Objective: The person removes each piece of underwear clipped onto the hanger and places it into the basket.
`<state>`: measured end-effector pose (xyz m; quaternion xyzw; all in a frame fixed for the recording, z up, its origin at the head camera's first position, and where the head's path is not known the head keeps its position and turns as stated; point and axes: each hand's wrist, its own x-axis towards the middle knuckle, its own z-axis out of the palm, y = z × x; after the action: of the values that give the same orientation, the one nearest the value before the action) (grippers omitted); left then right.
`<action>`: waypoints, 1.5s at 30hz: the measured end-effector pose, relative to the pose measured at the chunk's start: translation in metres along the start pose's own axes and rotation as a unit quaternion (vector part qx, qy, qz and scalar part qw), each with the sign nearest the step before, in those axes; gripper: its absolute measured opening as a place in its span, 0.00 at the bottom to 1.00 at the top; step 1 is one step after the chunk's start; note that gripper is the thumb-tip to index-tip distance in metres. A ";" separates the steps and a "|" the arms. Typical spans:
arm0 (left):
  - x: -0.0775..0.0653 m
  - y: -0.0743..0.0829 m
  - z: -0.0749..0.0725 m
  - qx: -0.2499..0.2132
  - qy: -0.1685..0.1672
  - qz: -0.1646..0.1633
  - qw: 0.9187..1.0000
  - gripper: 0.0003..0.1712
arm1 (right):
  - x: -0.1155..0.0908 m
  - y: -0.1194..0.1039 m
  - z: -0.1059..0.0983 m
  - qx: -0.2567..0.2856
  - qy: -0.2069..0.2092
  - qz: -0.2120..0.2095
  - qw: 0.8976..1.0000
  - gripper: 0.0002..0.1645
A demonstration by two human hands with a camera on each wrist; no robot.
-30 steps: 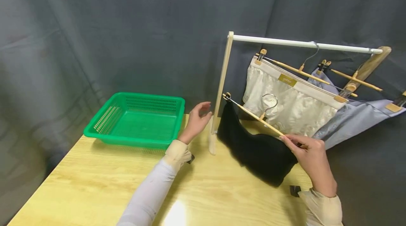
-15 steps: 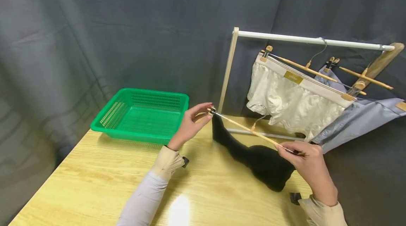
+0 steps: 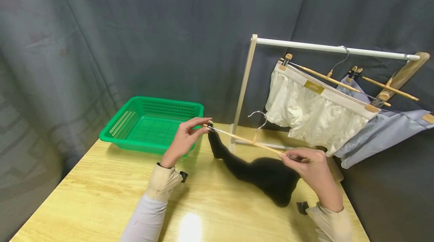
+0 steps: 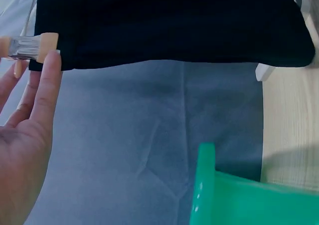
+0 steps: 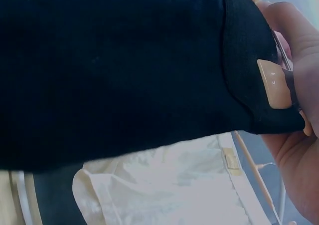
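Note:
A wooden clip hanger spans my two hands low over the table, its metal hook pointing up. A black garment with a waistband hangs from its clips. My left hand pinches the hanger's left end at the clip; in the left wrist view a fingertip touches that clip's wooden pad. With thumb and fingers, my right hand grips the other end. The right wrist view shows the right clip fastened on the waistband, partly hidden by the hand.
A green plastic basket stands at the back left. The white-barred rack at the right holds white ruffled shorts and a light blue garment on clip hangers. The wooden table meets a grey curtain behind.
The hanger with the black garment has moved left, away from the rack, its hook turning upright. My left hand, earlier apart from the hanger, has taken its left end.

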<state>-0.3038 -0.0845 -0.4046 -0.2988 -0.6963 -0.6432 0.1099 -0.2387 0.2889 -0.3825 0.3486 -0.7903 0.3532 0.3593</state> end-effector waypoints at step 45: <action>-0.022 0.034 -0.019 0.080 0.064 0.027 0.994 0.15 | 0.023 0.001 0.048 -0.076 0.086 0.086 0.990 0.20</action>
<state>-0.2721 -0.1093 -0.3855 -0.2655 -0.7287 -0.6003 0.1952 -0.2668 0.2435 -0.3880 0.2193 -0.8082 0.3504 0.4195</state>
